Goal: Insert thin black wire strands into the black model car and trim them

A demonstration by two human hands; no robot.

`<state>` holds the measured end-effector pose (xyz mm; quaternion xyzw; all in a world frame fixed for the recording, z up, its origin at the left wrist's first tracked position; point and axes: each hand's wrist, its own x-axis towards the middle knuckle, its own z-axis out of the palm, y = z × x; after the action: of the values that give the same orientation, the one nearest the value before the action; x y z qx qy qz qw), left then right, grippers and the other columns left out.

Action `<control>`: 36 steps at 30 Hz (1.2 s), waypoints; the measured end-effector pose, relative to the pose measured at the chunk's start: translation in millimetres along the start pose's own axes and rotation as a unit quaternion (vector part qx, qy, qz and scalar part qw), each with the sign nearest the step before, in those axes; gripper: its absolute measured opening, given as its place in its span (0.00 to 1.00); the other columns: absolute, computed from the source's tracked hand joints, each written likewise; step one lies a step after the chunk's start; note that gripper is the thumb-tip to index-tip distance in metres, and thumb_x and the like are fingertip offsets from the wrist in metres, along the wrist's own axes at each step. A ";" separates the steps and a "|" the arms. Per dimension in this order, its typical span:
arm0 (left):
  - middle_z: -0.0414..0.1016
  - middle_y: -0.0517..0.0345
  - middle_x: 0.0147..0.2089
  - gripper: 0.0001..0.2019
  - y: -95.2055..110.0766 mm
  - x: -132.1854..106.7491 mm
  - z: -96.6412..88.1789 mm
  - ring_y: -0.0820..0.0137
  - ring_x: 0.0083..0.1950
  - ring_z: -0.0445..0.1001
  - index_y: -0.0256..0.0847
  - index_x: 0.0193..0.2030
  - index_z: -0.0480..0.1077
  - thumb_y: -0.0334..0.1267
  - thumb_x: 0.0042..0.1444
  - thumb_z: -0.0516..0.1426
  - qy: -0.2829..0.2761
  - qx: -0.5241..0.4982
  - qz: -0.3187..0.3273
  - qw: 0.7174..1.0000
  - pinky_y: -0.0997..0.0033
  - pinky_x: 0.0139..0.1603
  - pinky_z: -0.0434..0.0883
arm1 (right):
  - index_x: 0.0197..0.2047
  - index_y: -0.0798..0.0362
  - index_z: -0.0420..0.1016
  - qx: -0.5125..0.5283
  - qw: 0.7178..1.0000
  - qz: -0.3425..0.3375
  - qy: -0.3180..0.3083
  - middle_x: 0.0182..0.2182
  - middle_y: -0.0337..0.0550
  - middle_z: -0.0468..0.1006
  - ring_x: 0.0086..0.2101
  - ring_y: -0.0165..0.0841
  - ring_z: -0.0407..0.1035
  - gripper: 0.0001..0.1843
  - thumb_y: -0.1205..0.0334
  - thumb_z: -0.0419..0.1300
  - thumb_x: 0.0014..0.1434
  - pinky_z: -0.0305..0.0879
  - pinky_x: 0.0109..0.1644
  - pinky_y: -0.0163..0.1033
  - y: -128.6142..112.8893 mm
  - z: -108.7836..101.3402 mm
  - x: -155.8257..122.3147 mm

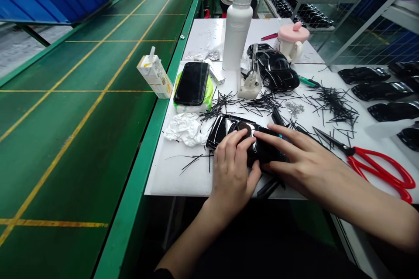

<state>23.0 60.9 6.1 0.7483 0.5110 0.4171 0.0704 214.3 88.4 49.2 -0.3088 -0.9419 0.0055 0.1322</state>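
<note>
Touching a black model car — left hand, fingers together; right hand, fingers spread (red-handled scissors at right).

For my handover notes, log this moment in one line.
left hand: fingers on black model car | right hand: fingers on same car | red-handled scissors: on white worktable

White table with red-handled scissors, crumpled tissue, black strips
</note>
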 end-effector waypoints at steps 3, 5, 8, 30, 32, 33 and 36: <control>0.69 0.43 0.61 0.20 0.2 -0.1 -0.8 0.57 0.66 0.64 0.38 0.59 0.63 0.31 0.59 0.57 0.004 -0.007 0.002 1.000 0.51 0.67 0.63 | 0.33 0.52 0.77 -0.001 1.000 -0.001 -0.010 0.67 0.51 0.63 0.68 0.52 0.51 0.10 0.69 0.57 0.65 0.63 0.64 0.63 2.4 -0.1 0.1; 0.69 0.43 0.60 0.19 0.0 0.1 -3.1 0.58 0.64 0.65 0.38 0.58 0.64 0.30 0.59 0.57 0.018 -0.029 0.005 0.999 0.52 0.66 0.65 | 0.35 0.51 0.77 0.005 1.000 -0.006 -0.019 0.69 0.49 0.60 0.69 0.50 0.49 0.08 0.69 0.57 0.64 0.63 0.65 0.62 4.1 -0.4 -0.5; 0.72 0.47 0.57 0.17 -0.7 0.9 -9.1 0.60 0.61 0.68 0.40 0.56 0.65 0.29 0.59 0.57 0.046 -0.080 0.022 0.996 0.53 0.64 0.67 | 0.36 0.51 0.76 0.014 0.999 -0.007 -0.028 0.69 0.51 0.58 0.70 0.49 0.47 0.08 0.67 0.57 0.65 0.62 0.65 0.62 4.9 -2.3 -0.9; 0.76 0.58 0.40 0.09 4.4 16.7 -23.7 0.68 0.50 0.73 0.43 0.40 0.68 0.27 0.57 0.62 -0.072 -0.217 0.015 0.973 0.64 0.59 0.68 | 0.37 0.47 0.78 0.424 0.887 0.182 -0.013 0.64 0.44 0.68 0.71 0.42 0.42 0.14 0.49 0.56 0.67 0.40 0.74 0.57 8.1 -10.7 -0.5; 0.76 0.60 0.37 0.09 5.1 16.1 -22.3 0.69 0.47 0.73 0.43 0.38 0.66 0.27 0.57 0.61 -0.070 -0.220 0.010 0.973 0.61 0.61 0.66 | 0.37 0.47 0.78 0.430 0.884 0.185 -0.005 0.64 0.44 0.69 0.71 0.41 0.42 0.14 0.49 0.56 0.67 0.41 0.73 0.57 7.8 -9.6 -1.1; 0.76 0.62 0.35 0.10 5.5 16.0 -21.8 0.69 0.46 0.73 0.44 0.37 0.64 0.27 0.57 0.61 -0.072 -0.223 0.006 0.972 0.60 0.61 0.65 | 0.37 0.47 0.78 0.433 0.882 0.186 -0.002 0.63 0.44 0.69 0.71 0.41 0.42 0.14 0.49 0.56 0.67 0.41 0.73 0.56 7.5 -9.0 -1.5; 0.76 0.64 0.34 0.11 7.5 16.4 -20.9 0.71 0.43 0.73 0.44 0.35 0.61 0.26 0.57 0.60 -0.078 -0.231 -0.007 0.970 0.59 0.62 0.65 | 0.37 0.47 0.78 0.441 0.877 0.191 0.013 0.63 0.45 0.69 0.71 0.40 0.42 0.14 0.49 0.56 0.67 0.44 0.73 0.56 5.1 -6.5 -2.4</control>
<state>15.9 64.3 32.6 0.7386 0.3993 0.4631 0.2839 220.8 90.7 54.4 -0.3924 -0.7629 0.4413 0.2631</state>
